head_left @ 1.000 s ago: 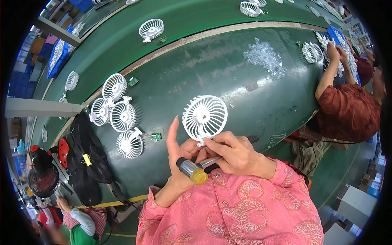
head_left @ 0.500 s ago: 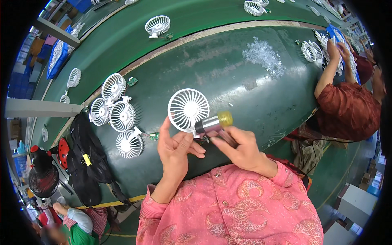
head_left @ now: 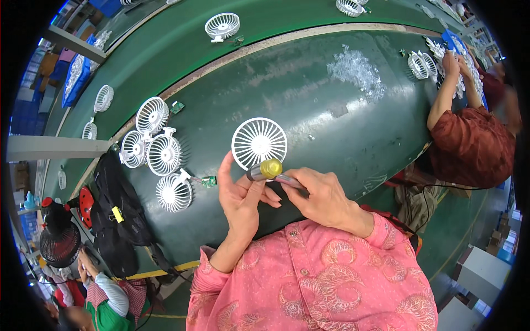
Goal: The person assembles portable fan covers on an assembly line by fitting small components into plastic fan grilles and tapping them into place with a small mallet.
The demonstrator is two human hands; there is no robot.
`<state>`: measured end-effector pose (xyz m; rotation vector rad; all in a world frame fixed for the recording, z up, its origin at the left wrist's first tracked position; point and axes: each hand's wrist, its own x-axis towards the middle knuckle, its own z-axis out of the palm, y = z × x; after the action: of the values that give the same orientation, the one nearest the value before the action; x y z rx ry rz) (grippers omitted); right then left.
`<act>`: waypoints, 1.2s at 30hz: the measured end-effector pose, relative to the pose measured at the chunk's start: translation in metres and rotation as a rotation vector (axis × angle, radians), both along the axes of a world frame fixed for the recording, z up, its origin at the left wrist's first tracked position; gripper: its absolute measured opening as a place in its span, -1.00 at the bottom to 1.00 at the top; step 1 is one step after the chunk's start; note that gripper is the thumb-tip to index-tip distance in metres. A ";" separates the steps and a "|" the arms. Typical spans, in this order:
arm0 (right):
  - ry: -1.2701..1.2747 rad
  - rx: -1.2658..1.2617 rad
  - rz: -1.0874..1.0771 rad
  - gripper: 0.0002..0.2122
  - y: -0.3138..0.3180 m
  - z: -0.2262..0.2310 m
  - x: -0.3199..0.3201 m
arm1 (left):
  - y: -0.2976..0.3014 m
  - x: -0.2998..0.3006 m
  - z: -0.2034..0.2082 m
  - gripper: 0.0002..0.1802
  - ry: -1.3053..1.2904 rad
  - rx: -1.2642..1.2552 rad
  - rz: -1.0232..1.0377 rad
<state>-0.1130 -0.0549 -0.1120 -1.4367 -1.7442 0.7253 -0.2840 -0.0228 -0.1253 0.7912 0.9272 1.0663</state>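
My left hand [head_left: 241, 201] holds a round white slatted fan housing [head_left: 260, 144] by its lower neck, over the green table. The slatted disc faces up. In my right hand [head_left: 327, 199] is a small mallet [head_left: 270, 168] with a yellow plastic face, a dark opposite end and a slim handle. Its head lies over the housing's neck, near my left thumb; whether they touch, I cannot tell. To the left rest several more white fan housings [head_left: 164, 155]. One has a green circuit board [head_left: 208, 181] wired to it.
Beyond the table edge runs a green conveyor belt [head_left: 309, 14] carrying white fan housings [head_left: 222, 26]. Small clear pieces [head_left: 356, 71] are heaped at the far right. A black bag [head_left: 118, 220] and a dark fan [head_left: 59, 243] stand left. A co-worker [head_left: 469, 146] sits at the right.
The mallet head has swung left, from beside the housing to over its neck. Housings on the belt have shifted right and away. A person's hands at lower left have risen toward the dark fan.
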 end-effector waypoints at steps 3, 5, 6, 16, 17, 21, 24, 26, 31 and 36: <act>-0.023 -0.105 0.011 -0.83 0.000 0.002 0.005 | -0.001 -0.002 0.000 -0.31 0.041 0.003 -0.047; -0.016 -0.106 0.005 -0.87 0.001 0.003 0.007 | -0.001 -0.003 0.000 -0.31 0.057 0.003 -0.080; -0.016 -0.108 0.004 -0.87 0.002 0.004 0.010 | -0.001 -0.003 0.000 -0.32 0.069 0.001 -0.089; 0.142 -0.074 0.072 -0.80 0.004 0.011 0.004 | 0.002 -0.007 0.007 -0.31 0.074 -0.100 -0.105; 0.077 -0.042 0.096 -0.78 0.003 0.008 0.003 | 0.001 -0.007 0.008 -0.29 0.055 -0.136 -0.096; -0.159 0.060 0.153 -0.69 -0.001 0.010 -0.004 | 0.002 -0.003 0.008 -0.27 0.042 -0.200 -0.093; -0.215 0.092 0.148 -0.75 -0.003 0.005 -0.008 | -0.002 -0.001 0.009 -0.31 0.037 -0.222 -0.097; -0.245 0.135 0.162 -0.75 -0.003 0.001 -0.008 | -0.004 -0.001 0.007 -0.31 0.059 -0.222 -0.098; -0.283 0.178 0.228 -0.79 -0.001 0.002 -0.009 | -0.006 -0.006 0.004 -0.29 0.070 -0.244 -0.109; -0.281 0.191 0.227 -0.75 0.001 0.004 -0.011 | -0.006 -0.011 0.001 -0.32 0.025 -0.287 -0.139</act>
<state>-0.1241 -0.0536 -0.1076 -1.2700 -2.1559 0.4712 -0.2946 -0.0283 -0.1242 0.6210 1.0053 0.7822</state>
